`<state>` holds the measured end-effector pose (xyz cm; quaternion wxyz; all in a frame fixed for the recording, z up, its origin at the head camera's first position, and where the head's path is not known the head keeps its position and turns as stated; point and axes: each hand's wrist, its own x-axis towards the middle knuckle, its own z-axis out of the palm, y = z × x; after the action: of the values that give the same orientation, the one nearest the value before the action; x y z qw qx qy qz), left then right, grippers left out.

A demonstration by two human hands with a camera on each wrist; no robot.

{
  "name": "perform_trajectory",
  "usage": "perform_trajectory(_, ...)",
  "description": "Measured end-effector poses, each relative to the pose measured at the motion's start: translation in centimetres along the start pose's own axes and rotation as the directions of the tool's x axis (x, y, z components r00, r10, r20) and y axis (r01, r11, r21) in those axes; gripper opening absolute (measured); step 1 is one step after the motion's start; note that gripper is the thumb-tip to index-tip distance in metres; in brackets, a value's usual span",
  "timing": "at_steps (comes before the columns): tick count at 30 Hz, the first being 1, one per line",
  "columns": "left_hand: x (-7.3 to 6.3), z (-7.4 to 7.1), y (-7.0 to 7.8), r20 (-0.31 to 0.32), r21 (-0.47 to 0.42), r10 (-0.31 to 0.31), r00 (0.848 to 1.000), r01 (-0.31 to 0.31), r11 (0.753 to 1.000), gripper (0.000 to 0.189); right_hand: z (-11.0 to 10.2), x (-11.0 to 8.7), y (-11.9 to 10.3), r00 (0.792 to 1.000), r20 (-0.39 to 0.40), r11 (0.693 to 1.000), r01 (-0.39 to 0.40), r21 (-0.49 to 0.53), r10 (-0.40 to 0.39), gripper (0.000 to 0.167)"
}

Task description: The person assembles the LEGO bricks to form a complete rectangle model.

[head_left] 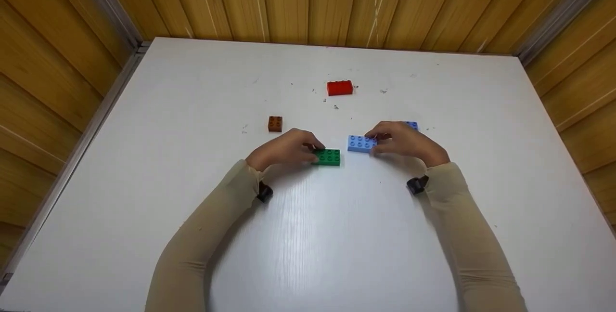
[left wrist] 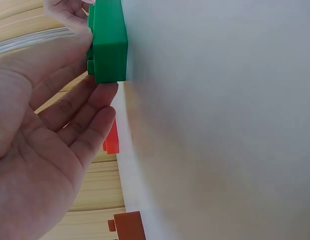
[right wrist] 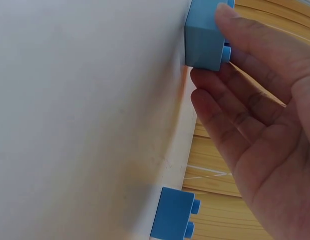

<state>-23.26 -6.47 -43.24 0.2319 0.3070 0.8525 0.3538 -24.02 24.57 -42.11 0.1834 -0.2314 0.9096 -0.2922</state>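
My left hand (head_left: 288,148) grips the left end of a green toy building brick (head_left: 329,158), studs up, at the middle of the white table. In the left wrist view, the thumb lies on the studded side of the green brick (left wrist: 110,47) and fingertips are at its end. Just to the right, my right hand (head_left: 406,141) pinches the right end of a light blue brick (head_left: 358,143), thumb and fingers on either side. A small gap separates the two bricks. A second blue brick (head_left: 412,125) sits behind the right hand, partly hidden by it.
A red brick (head_left: 340,88) lies farther back on the white table (head_left: 192,110). Left of it and nearer stands a small brown brick (head_left: 275,124). Dark specks dot the tabletop around the red brick. Wood-patterned walls (head_left: 284,4) border the back and sides.
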Motion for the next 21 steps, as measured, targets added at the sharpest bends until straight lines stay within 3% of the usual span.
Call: perform_trajectory(21,0.47,0.09,-0.22,-0.056,-0.05,-0.052,0.997,0.049,0.998,0.032,0.15,-0.07,0.49,1.0,0.02,1.0,0.018,0.015,-0.018,0.04)
